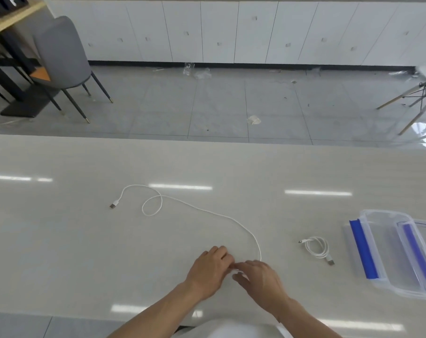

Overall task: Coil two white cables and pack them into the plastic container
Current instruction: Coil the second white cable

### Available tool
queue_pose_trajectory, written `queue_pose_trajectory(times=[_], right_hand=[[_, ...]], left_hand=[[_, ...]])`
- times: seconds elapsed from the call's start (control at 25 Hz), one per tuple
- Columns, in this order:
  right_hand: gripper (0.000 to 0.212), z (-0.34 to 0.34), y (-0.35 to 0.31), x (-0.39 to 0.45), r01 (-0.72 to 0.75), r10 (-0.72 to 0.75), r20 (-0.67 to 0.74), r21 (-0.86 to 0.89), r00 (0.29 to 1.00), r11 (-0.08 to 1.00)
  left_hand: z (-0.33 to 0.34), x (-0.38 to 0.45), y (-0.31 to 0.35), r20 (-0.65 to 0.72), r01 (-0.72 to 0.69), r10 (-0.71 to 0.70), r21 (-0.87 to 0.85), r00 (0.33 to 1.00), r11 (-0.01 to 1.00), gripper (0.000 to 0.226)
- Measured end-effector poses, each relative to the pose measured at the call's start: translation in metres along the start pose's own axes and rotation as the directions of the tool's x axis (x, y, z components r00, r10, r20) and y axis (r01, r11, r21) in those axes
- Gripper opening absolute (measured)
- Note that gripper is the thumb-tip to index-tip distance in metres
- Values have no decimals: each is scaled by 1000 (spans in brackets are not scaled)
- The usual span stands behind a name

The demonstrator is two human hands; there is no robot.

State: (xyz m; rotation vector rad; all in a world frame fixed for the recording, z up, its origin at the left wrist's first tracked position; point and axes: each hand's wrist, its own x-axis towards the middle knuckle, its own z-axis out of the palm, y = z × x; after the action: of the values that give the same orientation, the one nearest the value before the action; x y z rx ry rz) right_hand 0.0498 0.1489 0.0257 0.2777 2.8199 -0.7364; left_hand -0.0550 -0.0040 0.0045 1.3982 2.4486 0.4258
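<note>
A long white cable lies stretched across the pale table, with one small loop in it and its USB plug at the far left. Its near end runs down between my two hands. My left hand and my right hand meet fingertip to fingertip and pinch that end; the end itself is hidden by the fingers. A second white cable lies coiled on the table to the right. Farther right stands the clear plastic container with blue clips, its lid lying open against it.
The table ends at a far edge, with grey tiled floor beyond. A grey chair stands at the far left and a white chair's legs at the far right. White cabinets line the back wall.
</note>
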Motion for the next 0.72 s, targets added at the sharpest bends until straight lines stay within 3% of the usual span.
queue_pose_trajectory(times=[0.16,0.24,0.36,0.44,0.52,0.6,0.68,0.72], right_hand=[[27,-19,-15,6,-157,130,109,301,986,940],[28,-31,-20,7,-193,150,133,434,980,880],[21,-49,-27,6,-266,211,166,676,963,687],[19,-62,-29,3,-301,235,201,776,951,554],[18,-76,-31,0,-330,226,256,851,940,409],[18,-87,-34,-2,-313,191,268,911,944,269],[19,-97,-36,-2,-274,183,247,952,952,140],[20,-102,-37,-1,-250,192,232,965,954,79]], left_hand=[[-25,-3,-7,-162,-109,106,-12,981,994,2],[-37,-2,-6,-210,-132,130,2,969,991,4],[-53,2,-1,-266,-101,81,-64,961,993,7],[-59,4,5,-258,-25,-33,-219,965,975,16],[-66,6,14,-163,85,-206,-548,965,832,21],[-70,8,24,14,192,-306,-807,952,559,32],[-70,9,36,156,252,-289,-908,945,335,33],[-70,8,41,190,258,-251,-927,949,271,33]])
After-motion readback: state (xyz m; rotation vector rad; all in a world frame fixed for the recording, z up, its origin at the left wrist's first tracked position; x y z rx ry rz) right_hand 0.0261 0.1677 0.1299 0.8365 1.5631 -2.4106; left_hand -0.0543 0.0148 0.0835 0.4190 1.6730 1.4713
